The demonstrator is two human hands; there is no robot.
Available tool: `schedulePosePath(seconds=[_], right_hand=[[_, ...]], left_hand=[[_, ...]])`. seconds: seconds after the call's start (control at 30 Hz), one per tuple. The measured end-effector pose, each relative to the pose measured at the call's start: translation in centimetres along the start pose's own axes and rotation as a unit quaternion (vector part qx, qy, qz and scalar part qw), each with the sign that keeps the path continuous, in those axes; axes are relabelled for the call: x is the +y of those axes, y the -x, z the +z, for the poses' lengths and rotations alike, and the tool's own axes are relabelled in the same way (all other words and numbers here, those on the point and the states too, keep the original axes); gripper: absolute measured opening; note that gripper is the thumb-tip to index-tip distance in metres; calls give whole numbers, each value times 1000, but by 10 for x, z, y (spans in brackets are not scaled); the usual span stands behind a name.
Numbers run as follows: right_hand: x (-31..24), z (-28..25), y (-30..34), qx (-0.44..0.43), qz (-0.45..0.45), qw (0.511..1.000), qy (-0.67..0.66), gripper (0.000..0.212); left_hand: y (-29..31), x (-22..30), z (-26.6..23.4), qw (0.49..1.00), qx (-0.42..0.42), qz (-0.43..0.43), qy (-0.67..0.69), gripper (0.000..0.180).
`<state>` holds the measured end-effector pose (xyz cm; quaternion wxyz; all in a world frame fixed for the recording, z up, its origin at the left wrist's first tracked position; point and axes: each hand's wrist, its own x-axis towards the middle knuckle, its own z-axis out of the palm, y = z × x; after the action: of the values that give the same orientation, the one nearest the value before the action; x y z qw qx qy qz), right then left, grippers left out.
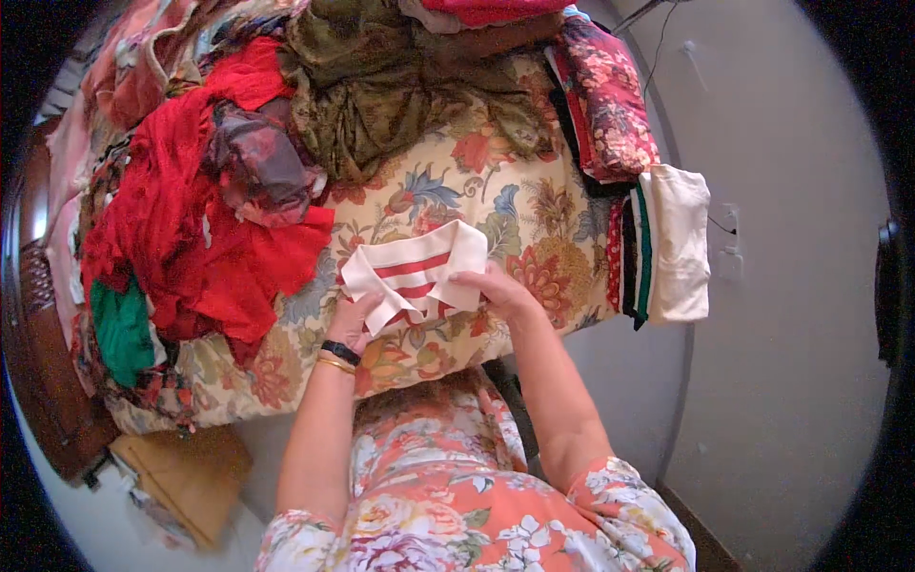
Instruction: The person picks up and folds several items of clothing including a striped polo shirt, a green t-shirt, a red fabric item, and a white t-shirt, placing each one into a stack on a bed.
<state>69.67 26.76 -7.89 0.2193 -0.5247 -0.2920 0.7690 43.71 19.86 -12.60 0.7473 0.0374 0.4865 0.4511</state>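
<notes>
A folded red-and-white striped shirt point(410, 278) with a broad white collar lies in front of me on the flowered bedspread point(562, 272). At its lower left side, my left hand point(355, 319) grips the edge with the thumb on top; a dark band and a gold bangle circle that wrist. My right hand point(498, 290) pinches the shirt's right side near the collar point, thumb above and the other fingers mostly hidden. The collar faces up and its points spread toward me.
Left of the shirt sprawls a heap of red cloth point(181, 229) with a dark sheer piece point(262, 162) and green fabric point(122, 329). Olive cloth point(357, 91) lies beyond. Folded clothes point(679, 243) and a floral stack point(615, 105) line the right edge, near the wall point(782, 286).
</notes>
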Motion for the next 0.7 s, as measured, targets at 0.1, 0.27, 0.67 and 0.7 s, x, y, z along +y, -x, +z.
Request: schedulePosePath(seconds=[0.1,0.27,0.67,0.7], right_hand=[[-1,-1,-2,-5,87,996,-30,63],[-3,4,-10,-26,108,994,11,51],[-32,1,26,5,83,994,-76,36],[-22,-15,19,24,65,996,-51,36]], left_hand=[[-4,-1,0,1000,3,-1,7,41],[-6,-1,-2,1000,11,-1,-6,40],[0,19,37,999,17,-29,-33,29],[-3,18,45,999,-7,-9,-31,28]])
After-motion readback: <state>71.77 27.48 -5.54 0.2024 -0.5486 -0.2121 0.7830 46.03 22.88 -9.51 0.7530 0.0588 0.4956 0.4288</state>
